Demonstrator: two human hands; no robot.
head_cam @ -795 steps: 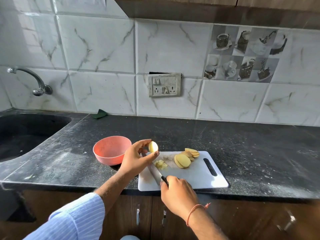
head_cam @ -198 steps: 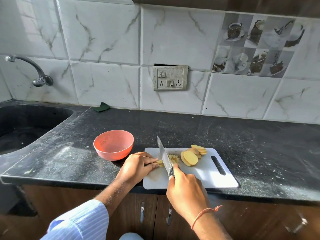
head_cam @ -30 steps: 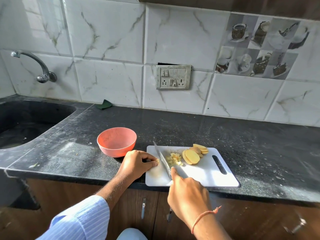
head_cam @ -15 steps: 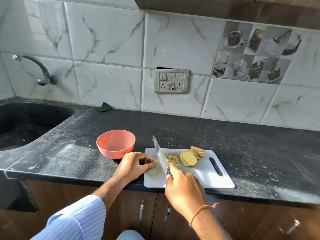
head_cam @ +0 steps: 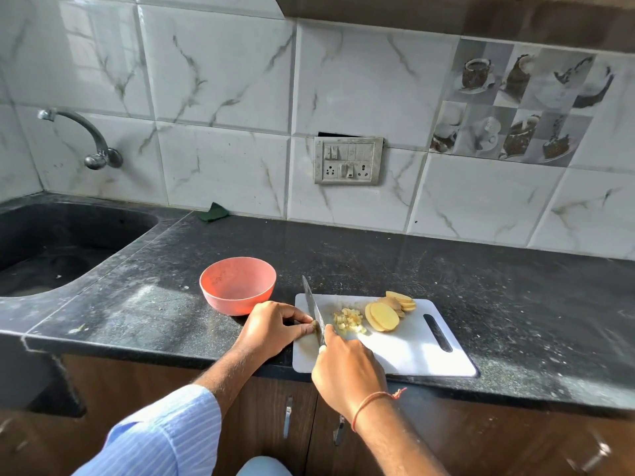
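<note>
1. Currently, on the head view, I log the left hand [head_cam: 271, 329] at the near-left part of the white cutting board [head_cam: 412, 352]. Its fingers are curled and the fingertips pinch a small potato piece [head_cam: 313, 327] down on the board. Most of that piece is hidden.
2. Right hand [head_cam: 347, 372]: fist wrapped round the handle of the knife [head_cam: 314, 307], the handle itself covered. The blade stands edge-down just right of the left fingertips, tip pointing away toward the wall. I cannot tell whether the edge is in the piece.
3. Right of the blade, on the board: a small heap of diced potato [head_cam: 348, 321], then overlapping potato slices [head_cam: 383, 316].
4. The board lies at the front edge of the dark speckled counter [head_cam: 498, 286].
5. Pink bowl [head_cam: 237, 286] stands on the counter just left of the board, behind the left hand.
6. Background: black sink [head_cam: 68, 242] at far left, tap [head_cam: 92, 142] above it, switch plate [head_cam: 348, 160] on the tiled wall.
</note>
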